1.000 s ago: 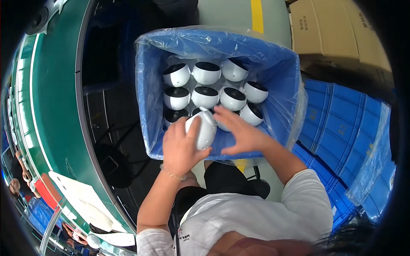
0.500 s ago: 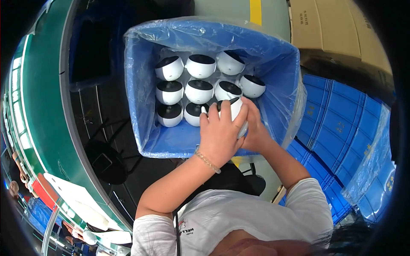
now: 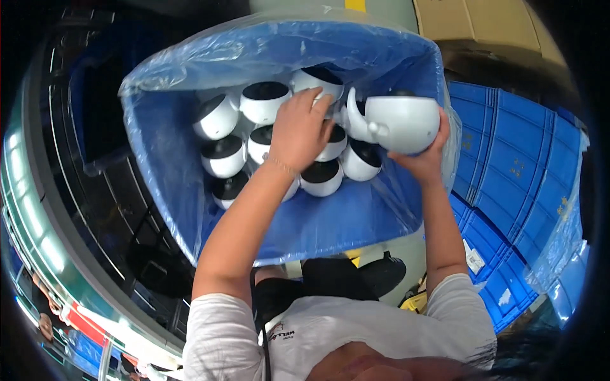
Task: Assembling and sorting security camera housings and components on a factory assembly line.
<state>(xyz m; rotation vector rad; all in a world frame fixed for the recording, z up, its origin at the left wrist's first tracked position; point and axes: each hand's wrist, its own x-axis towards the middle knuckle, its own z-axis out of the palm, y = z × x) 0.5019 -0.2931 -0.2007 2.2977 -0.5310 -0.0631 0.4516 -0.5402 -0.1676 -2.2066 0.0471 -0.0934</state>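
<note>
My right hand [image 3: 432, 149] grips a white, ball-shaped security camera [image 3: 406, 124] from its right side, above the right part of a blue bin [image 3: 343, 228] lined with clear plastic. The camera lies tilted, and its curved white stand points left. My left hand [image 3: 300, 130] reaches over the rows with its fingers apart. It is close to another camera [image 3: 318, 84] at the back; whether it touches that one, I cannot tell. Several more white cameras with black faces, such as this one [image 3: 222, 159], sit in rows inside the bin, partly hidden by my left hand and forearm.
Blue plastic crates [image 3: 508, 152] are stacked to the right of the bin. Brown cardboard boxes [image 3: 476, 25] stand at the back right. Along the left runs a long workbench edge [image 3: 82, 235], with other people partly visible at the lower left.
My hands have parted. The right hand has moved up and right with a camera in it, while the left has shifted back and left over the rows. The whole view has also shifted.
</note>
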